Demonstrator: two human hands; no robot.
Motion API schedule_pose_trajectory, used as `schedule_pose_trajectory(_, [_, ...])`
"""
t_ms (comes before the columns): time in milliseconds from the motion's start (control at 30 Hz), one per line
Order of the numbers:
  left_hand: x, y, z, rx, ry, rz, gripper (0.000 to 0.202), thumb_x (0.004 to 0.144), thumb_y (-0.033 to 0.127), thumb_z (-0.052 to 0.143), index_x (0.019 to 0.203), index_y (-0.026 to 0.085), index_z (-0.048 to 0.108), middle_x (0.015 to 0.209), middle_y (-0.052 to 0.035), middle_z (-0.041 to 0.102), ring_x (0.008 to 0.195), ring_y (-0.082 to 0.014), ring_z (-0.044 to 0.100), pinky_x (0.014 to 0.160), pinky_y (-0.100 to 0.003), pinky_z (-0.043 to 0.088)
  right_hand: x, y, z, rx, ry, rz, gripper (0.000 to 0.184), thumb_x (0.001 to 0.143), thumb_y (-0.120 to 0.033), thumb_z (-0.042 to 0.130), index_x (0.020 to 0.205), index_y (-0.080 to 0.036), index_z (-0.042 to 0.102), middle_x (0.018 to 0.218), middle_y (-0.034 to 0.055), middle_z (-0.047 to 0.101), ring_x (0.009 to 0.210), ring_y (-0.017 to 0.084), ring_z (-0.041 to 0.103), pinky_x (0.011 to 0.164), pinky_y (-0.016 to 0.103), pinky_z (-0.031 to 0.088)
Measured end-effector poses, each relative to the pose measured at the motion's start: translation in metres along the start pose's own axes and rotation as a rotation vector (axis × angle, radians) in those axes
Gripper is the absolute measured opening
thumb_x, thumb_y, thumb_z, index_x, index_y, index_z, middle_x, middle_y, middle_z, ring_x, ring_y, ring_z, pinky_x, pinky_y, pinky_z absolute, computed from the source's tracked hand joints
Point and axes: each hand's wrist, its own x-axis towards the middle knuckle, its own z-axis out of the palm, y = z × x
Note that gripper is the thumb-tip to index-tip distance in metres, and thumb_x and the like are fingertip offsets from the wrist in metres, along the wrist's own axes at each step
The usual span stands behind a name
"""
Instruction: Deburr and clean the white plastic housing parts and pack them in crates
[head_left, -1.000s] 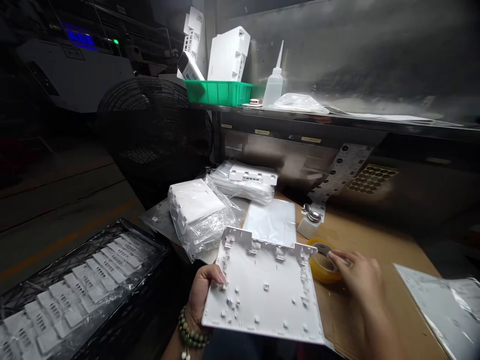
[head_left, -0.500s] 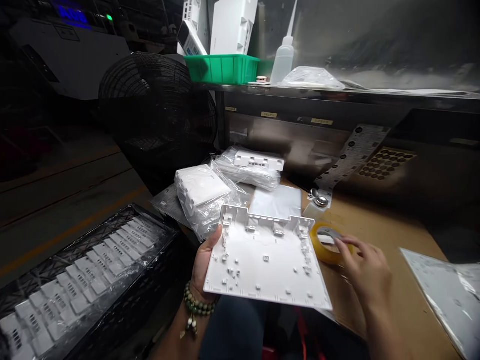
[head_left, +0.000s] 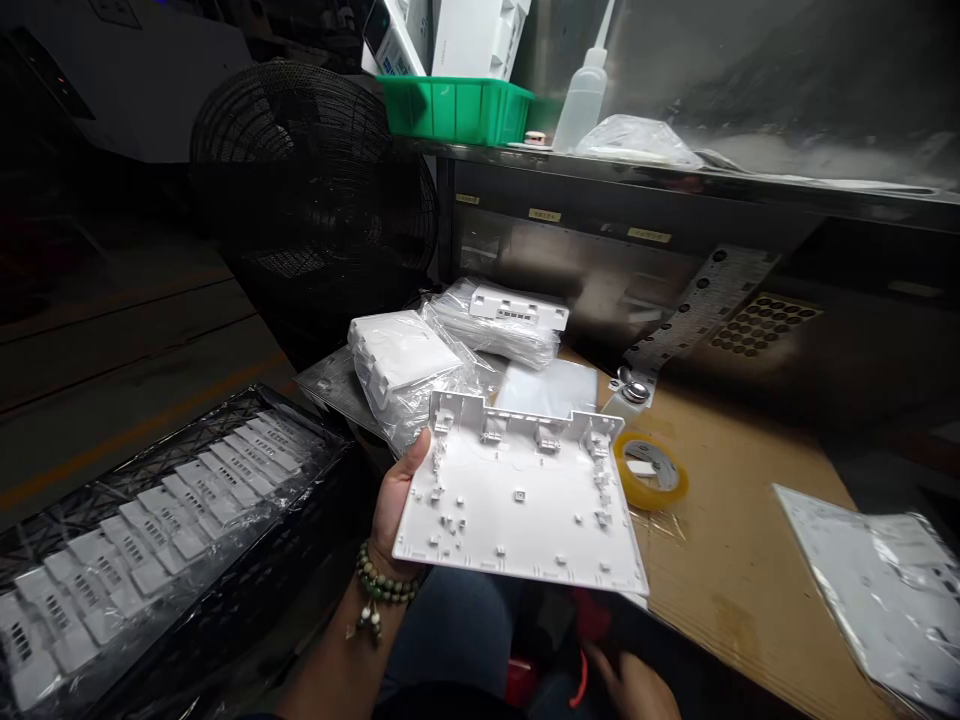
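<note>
My left hand [head_left: 394,500], with a beaded bracelet at the wrist, grips the left edge of a white plastic housing panel [head_left: 517,540]. Its inner side faces me, showing small posts, clips and a raised notched edge. Down at the bottom edge, below the panel, is my right hand [head_left: 637,690], dim and partly cut off. A red curved piece [head_left: 581,680], perhaps a tool handle, lies close to its fingers; whether they touch is unclear. On the cardboard beside the panel rests a roll of yellowish tape [head_left: 679,485].
Bagged white housings [head_left: 405,350] are piled behind the panel. A pump bottle [head_left: 630,395] stands near the tape. White parts fill a black lined crate [head_left: 300,540] at left. A bagged sheet [head_left: 847,560] lies right. A green bin [head_left: 457,110] sits on the shelf; a fan [head_left: 315,180] stands behind.
My right hand has left the tape roll and dropped to the bottom edge, below the panel. The left hand still holds the panel, now slightly further left and higher in view.
</note>
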Motion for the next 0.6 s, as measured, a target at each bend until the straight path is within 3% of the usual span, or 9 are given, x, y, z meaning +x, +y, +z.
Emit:
schedule_pose_trajectory(133, [-0.01, 0.005, -0.002, -0.005, -0.036, -0.005, 0.063, 0.101, 0.051, 0.041, 0.155, 0.019, 0.043, 0.146, -0.0157, 0.061, 0.141, -0.0368, 0.05, 0.122, -0.054, 0.027, -0.002, -0.017, -0.01, 0.288, -0.081, 0.001, 0.068, 0.076, -0.082, 0.053, 0.092, -0.021, 0.078, 0.1, 0.015, 0.08, 0.108, 0.041, 0.072, 0.091, 0.044, 0.053])
schedule_pose_trajectory(233, [-0.023, 0.013, -0.008, -0.001, -0.05, 0.017, 0.063, 0.101, 0.052, 0.042, 0.156, 0.021, 0.042, 0.149, -0.0147, 0.059, 0.145, -0.0353, 0.045, 0.124, -0.053, 0.023, -0.006, -0.028, -0.002, 0.564, -0.157, -0.092, 0.074, 0.07, -0.085, 0.061, 0.093, -0.016, 0.078, 0.101, 0.0132, 0.08, 0.106, 0.038, 0.072, 0.091, 0.04, 0.052])
schedule_pose_trajectory(333, [-0.037, 0.02, -0.014, 0.005, -0.057, 0.044, 0.063, 0.101, 0.053, 0.043, 0.156, 0.023, 0.043, 0.151, -0.014, 0.057, 0.148, -0.0339, 0.041, 0.125, -0.053, 0.02, -0.011, -0.033, 0.01, 0.704, -0.203, -0.098, 0.078, 0.068, -0.088, 0.061, 0.087, -0.014, 0.075, 0.09, 0.0134, 0.079, 0.095, 0.034, 0.073, 0.084, 0.038, 0.053])
schedule_pose_trajectory(500, [-0.062, 0.026, -0.023, 0.023, -0.024, 0.081, 0.062, 0.1, 0.054, 0.043, 0.154, 0.023, 0.046, 0.152, -0.0149, 0.055, 0.148, -0.0344, 0.039, 0.124, -0.053, 0.021, -0.021, -0.027, 0.016, 1.053, -0.506, -0.076, 0.067, 0.067, -0.082, 0.072, 0.089, -0.02, 0.062, 0.075, 0.0077, 0.075, 0.075, 0.024, 0.072, 0.073, 0.033, 0.052])
schedule_pose_trajectory(600, [-0.081, 0.03, -0.028, 0.035, 0.053, 0.152, 0.06, 0.103, 0.052, 0.036, 0.152, 0.02, 0.048, 0.15, -0.0137, 0.057, 0.147, -0.0369, 0.04, 0.12, -0.057, 0.025, -0.028, -0.02, 0.013, 1.088, -0.584, -0.026, 0.066, 0.064, -0.081, 0.076, 0.084, -0.02, 0.058, 0.069, 0.0059, 0.071, 0.065, 0.019, 0.068, 0.067, 0.029, 0.049])
